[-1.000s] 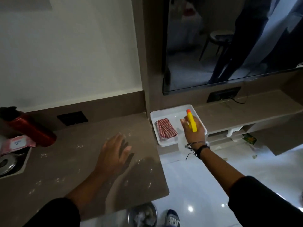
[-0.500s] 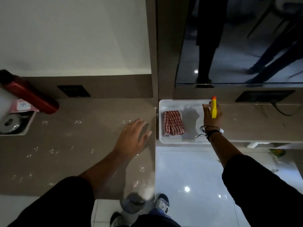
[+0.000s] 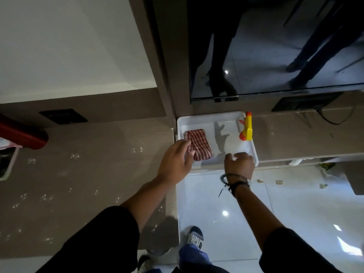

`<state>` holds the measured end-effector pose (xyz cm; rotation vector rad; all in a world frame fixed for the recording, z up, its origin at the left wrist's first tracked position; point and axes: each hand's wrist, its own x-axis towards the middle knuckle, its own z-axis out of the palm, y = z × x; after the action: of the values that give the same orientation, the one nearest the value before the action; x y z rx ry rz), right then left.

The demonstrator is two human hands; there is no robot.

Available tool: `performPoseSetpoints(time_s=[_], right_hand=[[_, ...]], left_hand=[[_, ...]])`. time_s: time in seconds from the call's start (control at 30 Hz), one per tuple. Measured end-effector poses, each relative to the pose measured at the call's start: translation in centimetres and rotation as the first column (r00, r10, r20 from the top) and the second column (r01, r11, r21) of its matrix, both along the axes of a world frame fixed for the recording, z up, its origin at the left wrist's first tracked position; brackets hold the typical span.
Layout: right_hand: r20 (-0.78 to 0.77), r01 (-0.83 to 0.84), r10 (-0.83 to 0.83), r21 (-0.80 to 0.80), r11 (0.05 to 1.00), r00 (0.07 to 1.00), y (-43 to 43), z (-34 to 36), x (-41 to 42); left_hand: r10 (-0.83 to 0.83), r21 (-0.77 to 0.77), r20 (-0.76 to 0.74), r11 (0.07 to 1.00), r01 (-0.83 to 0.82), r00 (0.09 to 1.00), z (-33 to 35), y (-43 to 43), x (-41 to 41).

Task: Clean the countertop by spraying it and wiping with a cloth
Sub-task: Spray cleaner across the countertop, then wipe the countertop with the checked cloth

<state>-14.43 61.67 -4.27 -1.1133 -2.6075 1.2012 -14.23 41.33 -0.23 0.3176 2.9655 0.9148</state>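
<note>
1. Brown, glossy stone: the countertop (image 3: pixel 78 174) fills the left side, speckled all over with small wet droplets.
2. Off its right edge, a white tray (image 3: pixel 199 122) sits on a lower ledge, just beside the countertop.
3. In the tray's left half lies the red-and-white checked cloth (image 3: pixel 201 146), folded flat.
4. The left hand (image 3: pixel 175 162) reaches across the countertop's right edge. Its fingers are fairly straight and a little spread, laid on the cloth's left side, and the thumb touches the near corner. It's a flat touch, not a pinch.
5. The tray's right half holds the spray bottle (image 3: pixel 248 131), its yellow-and-orange head toward the far rim and its pale body running nearer.
6. The right hand (image 3: pixel 239 164) is at the tray's near right corner, fingers curled downward against that pale body. I cannot tell whether they actually clasp it.
7. Dark wristbands (image 3: pixel 236 183) circle the right wrist.
8. At the far left, a red bottle (image 3: pixel 23 134) lies at the frame's edge.
9. Above the tray hangs a dark screen (image 3: pixel 275 46).
10. On the near right, shiny white floor tiles (image 3: pixel 295 213) catch the light.
</note>
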Motion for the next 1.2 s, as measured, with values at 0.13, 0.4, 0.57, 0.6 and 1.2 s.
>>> performPoseSetpoints(time_s=[0.13,0.4,0.57,0.6,1.2], right_hand=[[-0.016,-0.419,0.419,-0.066,0.905,0.908,-3.6,-0.5,-1.0],[0.354,-0.432,0.432,-0.082,0.898,0.829,-5.4,-3.7,-9.0],[0.355,-0.369,0.451,-0.275,0.888,0.819,-5.4,-4.2,-10.2],[0.350,-0.382,0.498,-0.352,0.855,0.793,-5.3,-4.1,-10.4],[-0.268,-0.340,0.272,-0.902,0.267,0.924,-9.0,10.1,1.8]], left_hand=[[0.071,0.062,0.036,0.995,-0.073,0.997,-0.9,0.7,-0.6],[0.214,0.156,0.108,0.961,-0.229,0.971,-2.2,0.5,-1.0],[0.266,0.182,0.081,0.943,-0.277,0.961,-2.5,-0.3,-0.7],[0.263,0.185,0.073,0.944,-0.273,0.962,-2.4,-0.5,-0.6],[0.083,0.603,0.631,0.574,-0.555,0.771,4.8,-4.9,0.8]])
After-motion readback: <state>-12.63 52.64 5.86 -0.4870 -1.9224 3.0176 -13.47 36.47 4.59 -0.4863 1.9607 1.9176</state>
